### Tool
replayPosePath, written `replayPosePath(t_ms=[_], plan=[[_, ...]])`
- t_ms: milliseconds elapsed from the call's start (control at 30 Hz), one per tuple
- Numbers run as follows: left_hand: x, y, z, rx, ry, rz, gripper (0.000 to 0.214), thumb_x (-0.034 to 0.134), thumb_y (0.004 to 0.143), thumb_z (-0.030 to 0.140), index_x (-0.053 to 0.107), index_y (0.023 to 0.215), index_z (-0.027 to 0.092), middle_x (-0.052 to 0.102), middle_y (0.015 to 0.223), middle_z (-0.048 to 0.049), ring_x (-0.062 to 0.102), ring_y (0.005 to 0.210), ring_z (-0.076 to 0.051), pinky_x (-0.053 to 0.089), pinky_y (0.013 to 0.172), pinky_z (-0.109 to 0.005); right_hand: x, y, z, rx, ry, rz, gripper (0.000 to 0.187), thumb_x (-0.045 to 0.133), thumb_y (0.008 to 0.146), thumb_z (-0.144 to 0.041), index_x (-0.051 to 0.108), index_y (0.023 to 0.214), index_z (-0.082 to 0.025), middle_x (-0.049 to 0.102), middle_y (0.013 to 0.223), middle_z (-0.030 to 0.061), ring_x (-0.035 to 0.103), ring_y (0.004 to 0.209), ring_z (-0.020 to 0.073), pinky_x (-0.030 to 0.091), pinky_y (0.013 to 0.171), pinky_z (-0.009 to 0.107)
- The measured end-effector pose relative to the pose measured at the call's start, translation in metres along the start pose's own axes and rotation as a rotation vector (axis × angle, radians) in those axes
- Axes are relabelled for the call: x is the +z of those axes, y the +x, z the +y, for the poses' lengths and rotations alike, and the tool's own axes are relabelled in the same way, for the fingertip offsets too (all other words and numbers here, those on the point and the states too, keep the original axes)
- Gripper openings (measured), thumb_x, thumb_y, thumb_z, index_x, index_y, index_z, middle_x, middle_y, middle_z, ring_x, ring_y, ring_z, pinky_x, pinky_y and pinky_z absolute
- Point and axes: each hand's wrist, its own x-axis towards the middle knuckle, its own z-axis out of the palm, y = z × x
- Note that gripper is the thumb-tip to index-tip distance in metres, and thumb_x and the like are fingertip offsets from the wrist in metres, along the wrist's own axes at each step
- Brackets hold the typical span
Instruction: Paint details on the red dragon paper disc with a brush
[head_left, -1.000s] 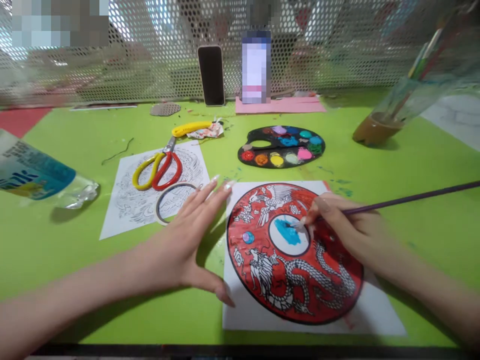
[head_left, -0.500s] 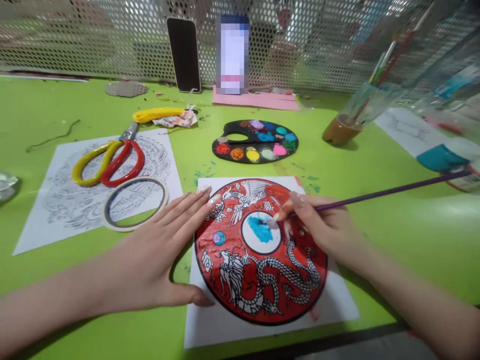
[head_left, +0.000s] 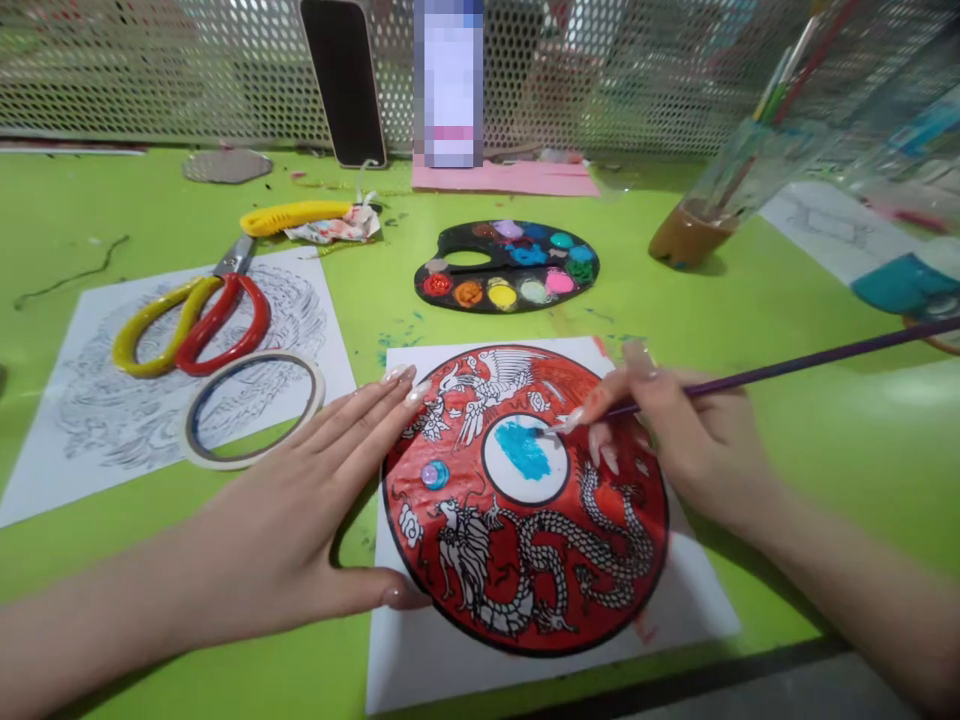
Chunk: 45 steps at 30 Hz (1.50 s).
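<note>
A round red picture (head_left: 495,545) with a white phoenix and a dragon is on a white sheet of paper (head_left: 401,665). Its small white centre circle carries a patch of blue paint (head_left: 523,450). My right hand (head_left: 686,430) is closed around a purple paintbrush (head_left: 810,365), whose tip touches the circle near the patch's upper right edge. Flat on the left side of the picture and paper lies my left hand (head_left: 330,510), fingers stretched and thumb apart, holding nothing. Beyond the paper sits a black palette (head_left: 510,276) with paints in several colours.
Left of the picture, a tape roll (head_left: 193,440) and red-and-yellow scissors (head_left: 187,345) rest on a line drawing (head_left: 45,440). A cup of brown water (head_left: 690,235) with brushes stands at back right. A dark phone (head_left: 345,90) leans on the perforated metal panel (head_left: 187,80).
The blue patch looks a little fuller and smoother. My right hand has shifted slightly right with the paintbrush. My left hand stays on the paper, and the whole view has moved a little.
</note>
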Motion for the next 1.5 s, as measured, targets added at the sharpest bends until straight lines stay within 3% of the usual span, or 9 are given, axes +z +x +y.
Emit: replayPosePath(t_ms=[400, 567, 700, 833, 967, 1100, 1233, 1367, 1500], plan=[[0.0, 0.002, -0.001, 0.037, 0.037, 0.027, 0.111, 0.049, 0.08, 0.078, 0.007, 0.156, 0.009, 0.021, 0.16, -0.0195, 0.037, 0.141, -0.04, 0.047, 0.105, -0.054, 0.004, 0.001, -0.002, -0.043, -0.045, -0.042, 0.039, 0.051, 0.097, -0.05, 0.074, 0.079, -0.025, 0.071, 0.069, -0.001, 0.066, 0.06, 0.0074, 0.054, 0.056, 0.015], [0.002, 0.002, -0.001, 0.058, 0.028, 0.044, 0.108, 0.048, 0.081, 0.076, 0.008, 0.156, 0.008, 0.021, 0.159, -0.0207, 0.039, 0.139, -0.042, 0.047, 0.104, -0.054, 0.008, 0.002, -0.004, -0.026, -0.036, 0.033, 0.043, 0.053, 0.096, -0.051, 0.073, 0.073, -0.021, 0.064, 0.054, -0.0017, 0.057, 0.044, 0.0051, 0.045, 0.041, 0.012], [0.004, 0.0, -0.002, 0.059, 0.027, 0.031, 0.109, 0.051, 0.079, 0.076, 0.009, 0.156, 0.01, 0.016, 0.161, -0.0176, 0.036, 0.141, -0.041, 0.045, 0.107, -0.052, 0.009, 0.002, -0.006, -0.012, -0.034, -0.057, 0.045, 0.054, 0.094, -0.054, 0.073, 0.071, -0.021, 0.068, 0.06, 0.0003, 0.061, 0.05, 0.0064, 0.049, 0.047, 0.013], [0.004, 0.0, -0.002, 0.051, 0.029, 0.037, 0.11, 0.051, 0.078, 0.077, 0.011, 0.156, 0.01, 0.017, 0.162, -0.0172, 0.036, 0.141, -0.041, 0.045, 0.108, -0.051, 0.008, 0.001, -0.005, 0.02, -0.041, 0.044, 0.043, 0.054, 0.095, -0.052, 0.073, 0.071, -0.022, 0.066, 0.056, -0.002, 0.057, 0.045, 0.0033, 0.043, 0.041, 0.009], [0.005, 0.002, -0.001, 0.04, 0.045, 0.034, 0.107, 0.049, 0.079, 0.076, 0.012, 0.156, 0.01, 0.017, 0.162, -0.0167, 0.036, 0.141, -0.04, 0.046, 0.106, -0.053, 0.011, 0.004, -0.005, 0.028, 0.01, -0.076, 0.041, 0.057, 0.093, -0.054, 0.073, 0.073, -0.022, 0.068, 0.061, -0.001, 0.063, 0.054, 0.0061, 0.051, 0.051, 0.012], [0.006, 0.003, -0.001, 0.054, 0.059, 0.036, 0.107, 0.048, 0.079, 0.075, 0.012, 0.155, 0.009, 0.018, 0.161, -0.0186, 0.04, 0.138, -0.042, 0.05, 0.1, -0.055, 0.014, 0.003, -0.008, 0.099, 0.056, 0.073, 0.039, 0.061, 0.091, -0.053, 0.073, 0.07, -0.022, 0.067, 0.056, -0.0027, 0.058, 0.045, 0.0034, 0.047, 0.045, 0.009], [0.006, 0.002, -0.002, 0.059, 0.054, 0.027, 0.108, 0.048, 0.079, 0.075, 0.013, 0.155, 0.008, 0.018, 0.161, -0.0188, 0.038, 0.14, -0.041, 0.049, 0.102, -0.055, 0.015, 0.001, -0.009, 0.106, 0.079, -0.067, 0.042, 0.059, 0.091, -0.055, 0.073, 0.071, -0.021, 0.069, 0.061, -0.0009, 0.063, 0.052, 0.0057, 0.052, 0.051, 0.011], [0.005, 0.0, -0.003, 0.048, 0.05, 0.018, 0.108, 0.049, 0.079, 0.075, 0.011, 0.156, 0.01, 0.015, 0.162, -0.0174, 0.036, 0.141, -0.041, 0.045, 0.108, -0.054, 0.015, 0.0, -0.009, 0.105, 0.043, 0.028, 0.042, 0.058, 0.092, -0.055, 0.073, 0.07, -0.022, 0.068, 0.059, -0.0019, 0.06, 0.048, 0.0035, 0.048, 0.047, 0.008], [0.004, 0.0, -0.002, 0.038, 0.026, 0.01, 0.109, 0.051, 0.079, 0.075, 0.01, 0.156, 0.011, 0.014, 0.162, -0.0167, 0.035, 0.142, -0.041, 0.042, 0.11, -0.053, 0.016, 0.0, -0.009, 0.107, 0.053, -0.063, 0.043, 0.058, 0.091, -0.057, 0.073, 0.071, -0.021, 0.069, 0.063, 0.0001, 0.065, 0.056, 0.0082, 0.055, 0.054, 0.015]])
